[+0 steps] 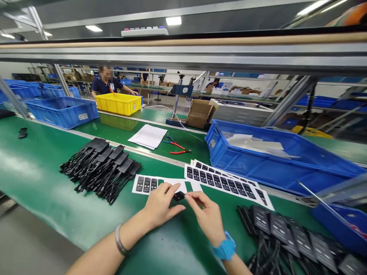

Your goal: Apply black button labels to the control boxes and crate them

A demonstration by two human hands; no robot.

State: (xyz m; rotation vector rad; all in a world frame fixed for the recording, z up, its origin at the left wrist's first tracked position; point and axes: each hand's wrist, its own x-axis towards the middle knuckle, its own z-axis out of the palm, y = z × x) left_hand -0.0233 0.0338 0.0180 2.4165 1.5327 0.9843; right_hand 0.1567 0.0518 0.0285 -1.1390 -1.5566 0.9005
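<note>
My right hand (208,215) pinches a small black label (179,196) at its right edge with thumb and forefinger. Close on the other side of it, my left hand (163,204) has thumb and forefinger spread apart. Its fingertips are over a white label sheet (134,187), which still carries several black labels at its left end. Whether the left fingers touch the small label I cannot tell. More label sheets (220,181) overlap behind my hands. Black devices with cables (100,164) lie in a pile to the left, and labelled ones (298,236) lie to the right.
A blue bin (246,168) with white sheets stands at the back right. Red and blue cutters (177,146) lie by white papers (147,136). A yellow bin (119,104) and a blue bin (63,112) stand at the back left. A co-worker (106,82) is behind the yellow bin.
</note>
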